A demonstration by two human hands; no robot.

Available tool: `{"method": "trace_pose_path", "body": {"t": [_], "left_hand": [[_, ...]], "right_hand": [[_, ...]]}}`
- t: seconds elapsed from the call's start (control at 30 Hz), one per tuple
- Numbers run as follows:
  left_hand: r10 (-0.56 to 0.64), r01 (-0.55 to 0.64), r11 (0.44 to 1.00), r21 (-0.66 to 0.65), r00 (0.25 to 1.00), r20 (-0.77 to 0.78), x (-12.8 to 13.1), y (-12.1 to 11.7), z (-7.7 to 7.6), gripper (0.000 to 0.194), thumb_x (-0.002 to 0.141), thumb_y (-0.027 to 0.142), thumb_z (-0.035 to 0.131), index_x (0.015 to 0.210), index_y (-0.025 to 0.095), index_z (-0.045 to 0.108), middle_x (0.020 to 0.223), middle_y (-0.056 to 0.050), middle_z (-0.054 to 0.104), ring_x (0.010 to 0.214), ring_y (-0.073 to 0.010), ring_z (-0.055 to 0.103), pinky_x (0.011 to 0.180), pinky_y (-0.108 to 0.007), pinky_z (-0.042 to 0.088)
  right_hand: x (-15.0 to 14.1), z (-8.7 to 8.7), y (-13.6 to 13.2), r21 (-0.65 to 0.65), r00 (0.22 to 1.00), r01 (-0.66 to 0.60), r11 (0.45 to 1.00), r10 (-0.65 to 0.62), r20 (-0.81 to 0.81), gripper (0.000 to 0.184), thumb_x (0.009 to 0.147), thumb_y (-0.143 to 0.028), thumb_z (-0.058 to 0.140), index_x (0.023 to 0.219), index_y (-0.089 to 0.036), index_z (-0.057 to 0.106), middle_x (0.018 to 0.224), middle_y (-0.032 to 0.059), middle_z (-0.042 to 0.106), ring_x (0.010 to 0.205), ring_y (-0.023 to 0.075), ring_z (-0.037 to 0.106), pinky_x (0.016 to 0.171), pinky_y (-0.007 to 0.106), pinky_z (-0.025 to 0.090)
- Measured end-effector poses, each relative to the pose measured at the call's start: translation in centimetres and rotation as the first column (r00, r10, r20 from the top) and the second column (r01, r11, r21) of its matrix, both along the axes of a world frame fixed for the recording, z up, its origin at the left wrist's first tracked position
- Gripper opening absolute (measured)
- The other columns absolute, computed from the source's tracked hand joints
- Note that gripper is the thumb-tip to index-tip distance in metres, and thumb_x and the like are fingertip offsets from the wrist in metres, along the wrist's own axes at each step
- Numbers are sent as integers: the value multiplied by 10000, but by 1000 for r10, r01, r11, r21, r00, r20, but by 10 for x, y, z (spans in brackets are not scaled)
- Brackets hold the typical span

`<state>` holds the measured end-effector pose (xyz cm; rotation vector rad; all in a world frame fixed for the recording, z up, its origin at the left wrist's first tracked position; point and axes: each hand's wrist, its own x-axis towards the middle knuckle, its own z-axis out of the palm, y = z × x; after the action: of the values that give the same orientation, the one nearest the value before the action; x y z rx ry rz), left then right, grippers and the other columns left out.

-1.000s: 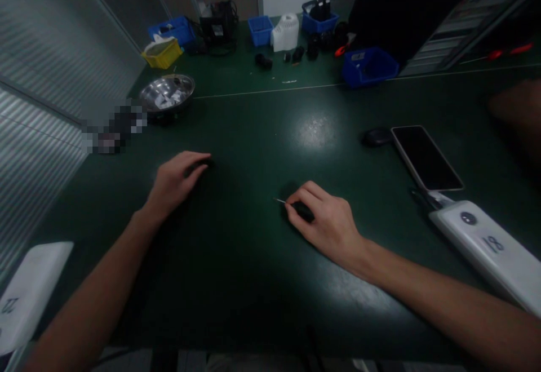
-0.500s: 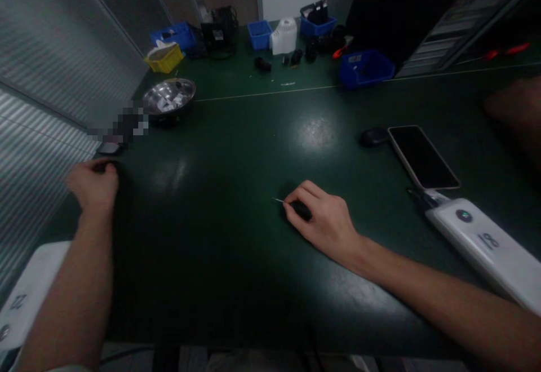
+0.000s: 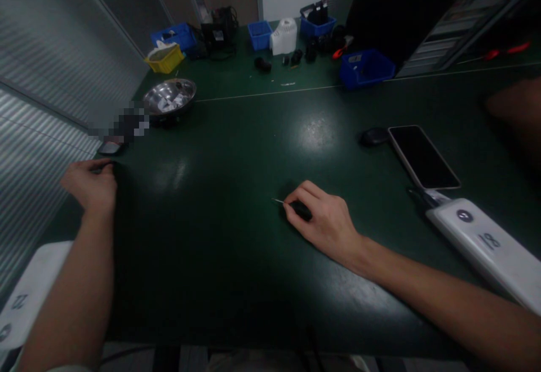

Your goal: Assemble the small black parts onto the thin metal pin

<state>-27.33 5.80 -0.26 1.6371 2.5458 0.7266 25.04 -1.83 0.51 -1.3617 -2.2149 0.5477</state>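
Observation:
My left hand (image 3: 89, 185) rests near the table's left edge, its thumb and index fingertips closed together. Whatever lies between them, if anything, is too dark and small to make out. Near the middle of the green table (image 3: 211, 237), my right hand (image 3: 323, 220) is closed in a pinch. From its fingertips a thin metal pin (image 3: 277, 200) points left, low over the tabletop. A dark patch beneath the palm could be shadow or part of a tool; I cannot tell.
A steel bowl (image 3: 186, 93) with white pieces stands back left, near a yellow bin (image 3: 167, 62). A blue bin (image 3: 367, 70), black mouse (image 3: 374, 136), phone (image 3: 424, 156) and white power bank (image 3: 486, 248) are right. Another white device (image 3: 36, 287) lies left; another person's arm (image 3: 515, 110) reaches in.
My left hand has swung from left of centre to the table's left edge, then barely shifted. My right hand has stayed in place with the metal pin.

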Motion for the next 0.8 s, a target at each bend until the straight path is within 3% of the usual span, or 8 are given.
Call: {"method": "trace_pose_path", "body": {"t": [0.1,0.17,0.57,0.8], "left_hand": [[140,-132,986,104,988,-68,2,0,1,343,889,290,644,1126,46,689,734,6,462,714,-164,381,824,-318,328],[160,-150,982,115,984,-79,2,0,0,333,865,288,676,1109,63,712,721,11,499,691,-155,416,808,-304,356],[144,-134,986,101,984,-105,-2,1,-2,341,873,250,617,1152,86,724,777,-8,564,683,-150,480,765,-276,399],[115,-94,990,106,972,-207,1,-4,-2,355,905,353,572,1107,96,711,821,-27,512,819,-196,446,963,-385,334]], "right_hand": [[0,0,0,-6,1000,-13,1000,13,-3,154,995,-307,549,1003,-212,670,1006,17,648,702,103,582,592,249,405],[1,0,0,-9,1000,-17,1000,17,-2,158,996,-306,546,1004,-210,670,1004,19,648,696,102,580,588,248,404],[0,0,1,2,1000,-18,1000,18,-10,151,992,-302,552,1002,-209,670,991,19,645,708,108,580,607,253,411],[0,-1,0,-4,1000,-23,1000,23,-9,149,991,-300,551,1006,-212,671,1001,21,648,702,106,580,599,249,409]]}}
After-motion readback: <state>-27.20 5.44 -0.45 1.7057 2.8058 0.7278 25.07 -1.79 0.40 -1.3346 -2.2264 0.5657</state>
